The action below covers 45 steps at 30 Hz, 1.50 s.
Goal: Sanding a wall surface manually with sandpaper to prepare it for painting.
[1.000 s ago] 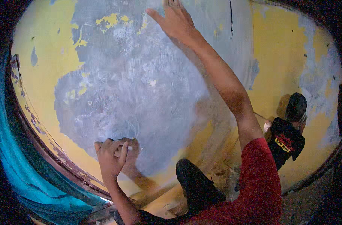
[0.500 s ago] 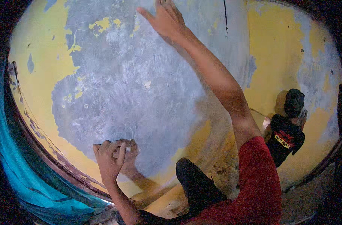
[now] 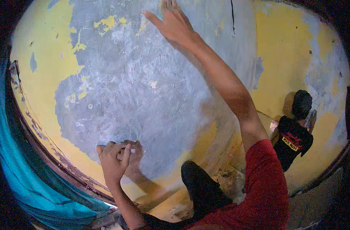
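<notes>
A wall (image 3: 132, 96) fills most of the head view, a large grey patch bared between areas of yellow paint with ragged, flaking edges. Low on the patch, at its lower left, my left hand (image 3: 114, 163) is at the surface with its fingers bent and closed. A small pale bit shows by the fingers, but what they grip is mostly hidden. High up, my right hand (image 3: 177, 27) rests against the grey surface with thumb and fingers stretched out and nothing visible in it. Its fingertips reach the top edge of the picture.
At the right, another person (image 3: 294, 138) in a black shirt faces the wall, a hand raised to it. Teal cloth (image 3: 33, 184) hangs along the lower left beside a dark, worn edge. My bent knee (image 3: 192, 168) is below the patch. A dark crack (image 3: 233, 17) runs down the upper wall.
The view has shifted slightly, so the wall sits a little further right. Both my hands keep nearly the same places and shapes on it.
</notes>
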Available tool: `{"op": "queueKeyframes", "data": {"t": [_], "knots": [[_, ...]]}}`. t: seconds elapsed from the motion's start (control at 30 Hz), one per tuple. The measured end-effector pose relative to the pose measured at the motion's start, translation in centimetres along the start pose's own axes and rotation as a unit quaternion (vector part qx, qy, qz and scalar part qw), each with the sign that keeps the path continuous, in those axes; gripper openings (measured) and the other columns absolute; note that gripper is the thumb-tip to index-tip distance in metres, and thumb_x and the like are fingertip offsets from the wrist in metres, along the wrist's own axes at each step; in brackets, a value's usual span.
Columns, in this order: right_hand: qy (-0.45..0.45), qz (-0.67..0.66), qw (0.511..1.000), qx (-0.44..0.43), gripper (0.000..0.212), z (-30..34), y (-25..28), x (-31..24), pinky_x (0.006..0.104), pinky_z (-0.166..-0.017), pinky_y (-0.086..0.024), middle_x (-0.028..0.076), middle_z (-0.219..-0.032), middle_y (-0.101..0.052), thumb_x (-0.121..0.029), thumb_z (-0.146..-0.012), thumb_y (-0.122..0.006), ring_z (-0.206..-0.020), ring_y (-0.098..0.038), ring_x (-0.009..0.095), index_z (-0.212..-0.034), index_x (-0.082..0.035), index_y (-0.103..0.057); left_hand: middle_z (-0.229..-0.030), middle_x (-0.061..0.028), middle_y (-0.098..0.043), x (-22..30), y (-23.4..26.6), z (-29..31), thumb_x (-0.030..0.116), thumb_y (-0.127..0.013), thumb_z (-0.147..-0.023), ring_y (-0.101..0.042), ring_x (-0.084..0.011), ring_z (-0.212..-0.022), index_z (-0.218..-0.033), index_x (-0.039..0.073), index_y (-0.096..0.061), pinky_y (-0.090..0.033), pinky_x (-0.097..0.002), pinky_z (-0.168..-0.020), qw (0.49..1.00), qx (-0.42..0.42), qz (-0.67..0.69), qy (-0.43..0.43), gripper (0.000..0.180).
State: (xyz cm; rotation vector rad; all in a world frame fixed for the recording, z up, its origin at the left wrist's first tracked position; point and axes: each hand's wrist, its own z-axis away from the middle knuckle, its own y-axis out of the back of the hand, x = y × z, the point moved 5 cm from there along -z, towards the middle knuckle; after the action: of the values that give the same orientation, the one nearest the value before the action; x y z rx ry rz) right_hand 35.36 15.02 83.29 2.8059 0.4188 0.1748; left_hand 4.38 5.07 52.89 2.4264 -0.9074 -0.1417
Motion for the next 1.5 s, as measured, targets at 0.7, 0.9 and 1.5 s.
{"op": "queueKeyframes", "data": {"t": [0.7,0.9,1.5], "knots": [[0.078,0.015,0.995,0.064,0.093,5.5,-1.3,-2.1,0.0464,-0.128,-0.022,0.034,-0.165,-0.025,-0.06,-0.106,-0.045,-0.156,-0.02,0.044,-0.158,0.013,-0.023,-0.069,-0.0039,-0.061,0.4,0.4,-0.2,0.024,-0.075,-0.09,-0.056,-0.0226,-0.069,-0.087,0.012,-0.076,-0.034,-0.0404,-0.079,1.0,0.0,0.025,0.012,0.013],[0.064,0.013,0.998,-0.012,0.102,9.7,-3.4,-3.4,0.0504,-0.129,-0.016,0.04,-0.165,-0.01,-0.059,-0.104,-0.051,-0.157,-0.009,0.05,-0.156,0.018,-0.011,-0.069,-0.0043,-0.062,-0.1,-0.1,-0.1,0.026,-0.077,-0.089,-0.056,-0.0228,-0.069,-0.086,0.011,-0.076,-0.034,-0.0412,-0.08,0.999,-0.006,0.03,0.023,0.015],[-0.035,-0.031,0.997,0.063,0.102,12.1,-6.3,1.2,0.0553,-0.127,-0.016,0.047,-0.161,-0.009,-0.053,-0.102,-0.058,-0.152,-0.014,0.059,-0.154,0.021,-0.01,-0.07,-0.0037,-0.061,0.4,-0.1,-0.2,0.024,-0.077,-0.089,-0.055,-0.0218,-0.068,-0.086,0.011,-0.075,-0.033,-0.0391,-0.078,1.0,-0.009,-0.003,0.002,0.013]]}}
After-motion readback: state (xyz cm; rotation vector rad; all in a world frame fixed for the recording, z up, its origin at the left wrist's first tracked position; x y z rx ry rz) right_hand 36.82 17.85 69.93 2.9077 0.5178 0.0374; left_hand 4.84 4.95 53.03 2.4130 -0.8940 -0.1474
